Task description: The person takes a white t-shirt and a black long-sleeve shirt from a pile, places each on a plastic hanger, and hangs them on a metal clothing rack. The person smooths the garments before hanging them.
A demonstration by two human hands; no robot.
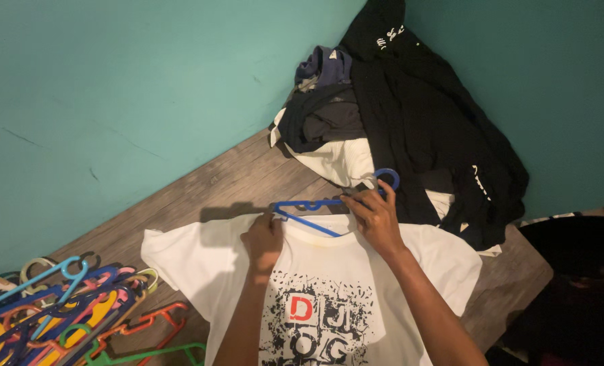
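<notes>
A white T-shirt (329, 271) with a black and red print lies flat on a wooden floor (234, 183). A blue plastic hanger (315, 207) rests at its collar, its hook (388, 177) pointing toward the clothes pile. My left hand (262, 240) grips the shirt's collar at the left end of the hanger. My right hand (376, 215) holds the hanger near its neck, just below the hook. Part of the hanger's lower bar sits inside the neck opening.
A pile of black, grey and white clothes (410, 122) is heaped in the corner against the teal wall (112, 88). Several coloured plastic hangers (65, 305) lie at the lower left. A dark object (579, 285) sits at the right edge.
</notes>
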